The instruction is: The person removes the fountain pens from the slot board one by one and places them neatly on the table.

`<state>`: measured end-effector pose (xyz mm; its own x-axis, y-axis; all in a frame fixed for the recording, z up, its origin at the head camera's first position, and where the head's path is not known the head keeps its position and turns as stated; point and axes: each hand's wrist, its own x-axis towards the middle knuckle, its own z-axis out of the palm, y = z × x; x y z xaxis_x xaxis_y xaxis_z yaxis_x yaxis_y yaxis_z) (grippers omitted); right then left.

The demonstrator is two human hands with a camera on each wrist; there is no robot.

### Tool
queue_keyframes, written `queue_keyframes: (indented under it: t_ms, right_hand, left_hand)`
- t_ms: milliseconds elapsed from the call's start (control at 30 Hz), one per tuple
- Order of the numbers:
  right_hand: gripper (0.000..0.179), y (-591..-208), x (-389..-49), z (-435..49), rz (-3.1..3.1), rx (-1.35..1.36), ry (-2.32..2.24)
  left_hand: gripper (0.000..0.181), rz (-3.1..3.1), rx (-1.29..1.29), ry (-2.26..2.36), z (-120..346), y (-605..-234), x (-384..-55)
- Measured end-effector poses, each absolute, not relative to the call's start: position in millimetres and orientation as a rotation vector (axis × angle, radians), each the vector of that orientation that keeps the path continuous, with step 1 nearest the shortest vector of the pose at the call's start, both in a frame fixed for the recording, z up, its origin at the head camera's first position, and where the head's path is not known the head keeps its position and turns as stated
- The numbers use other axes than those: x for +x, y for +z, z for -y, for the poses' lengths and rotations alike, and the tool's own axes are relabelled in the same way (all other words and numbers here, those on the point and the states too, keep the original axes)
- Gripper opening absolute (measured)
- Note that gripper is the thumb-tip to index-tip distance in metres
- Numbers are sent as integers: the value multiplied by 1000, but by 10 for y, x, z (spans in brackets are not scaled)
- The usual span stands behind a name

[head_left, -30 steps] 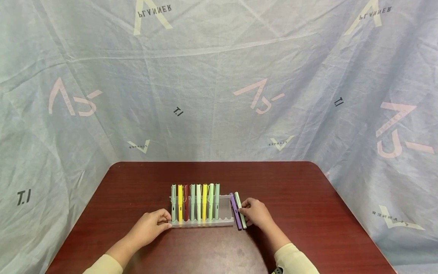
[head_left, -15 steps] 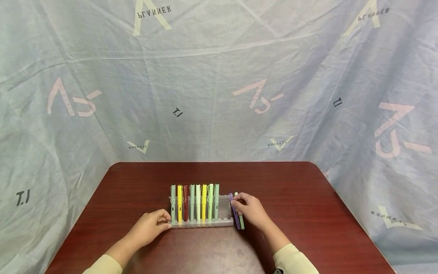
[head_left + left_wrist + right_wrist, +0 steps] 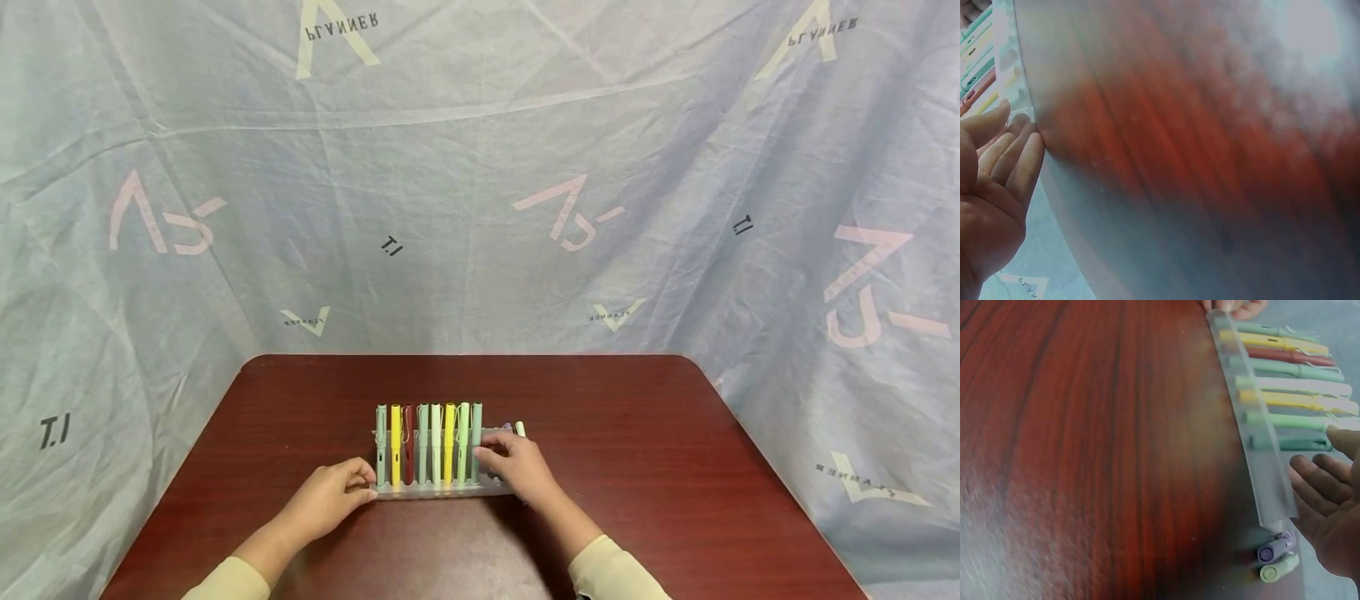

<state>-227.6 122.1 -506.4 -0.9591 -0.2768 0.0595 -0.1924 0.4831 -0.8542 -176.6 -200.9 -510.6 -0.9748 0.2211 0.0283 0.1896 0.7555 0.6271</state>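
Note:
Several capped pens, among them a dark red pen (image 3: 408,446) and a yellow pen (image 3: 395,446), lie side by side in a clear plastic pen rack (image 3: 442,492). My left hand (image 3: 330,496) holds the rack's left end between thumb and fingers. Over the rack's right part, my right hand (image 3: 521,468) has its fingertips at the last grey-green pen (image 3: 1288,444); the thumb and fingers stand apart, and contact is hard to tell. A purple pen (image 3: 1267,551) and a pale green pen (image 3: 1277,570) lie just off the rack's right end, mostly covered by the right hand in the head view.
The rack stands on a dark red wood-grain table (image 3: 637,425) with rounded far corners. Grey printed cloth (image 3: 465,283) hangs behind the table and along both sides.
My right hand has moved left, from the pale green pen across the purple pen to the last pen in the rack. The two loose pens stay beside the rack; my left hand keeps still.

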Motion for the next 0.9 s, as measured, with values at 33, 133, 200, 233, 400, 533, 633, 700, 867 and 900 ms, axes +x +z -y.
queue_keyframes:
  t_ms: [33,133,200,233,400,533,633,700,867,900]
  right_hand:
    - [30,-5061,-2272,-1201,-2641,-409,-1501]
    - [27,-5058,-2268,-1146,-2664,-393,-1514]
    - [26,-5065,-2269,-1118,-2670,-394,-1529]
    - [26,-5067,-2269,-1109,-2671,-391,-1532]
    - [25,-5054,-2257,-1102,-2689,-365,-1543]
    - [24,-5021,-2242,-1124,-2686,-398,-1600]
    - [24,-5000,-2240,-1143,-2605,-416,-1731]
    - [25,-4990,-2239,-1160,-2519,-408,-1832]
    - [25,-4988,-2220,-1216,-2324,-349,-1942]
    - [25,-4994,-2214,-1227,-2294,-342,-1950]
  left_hand:
    - [13,-2898,336,1027,2010,-5103,-1764]
    - [13,-2897,333,1028,2013,-5100,-1758]
    - [13,-2898,335,1026,2014,-5100,-1755]
    - [13,-2898,335,1026,2014,-5100,-1754]
    - [13,-2890,331,1036,2010,-5099,-1761]
    - [12,-2887,320,1032,2004,-5096,-1767]
    - [13,-2889,308,1023,2006,-5091,-1766]
    - [13,-2886,303,1021,2005,-5087,-1764]
    - [13,-2883,298,1018,2000,-5090,-1763]
    - [13,-2882,296,1018,1999,-5091,-1763]
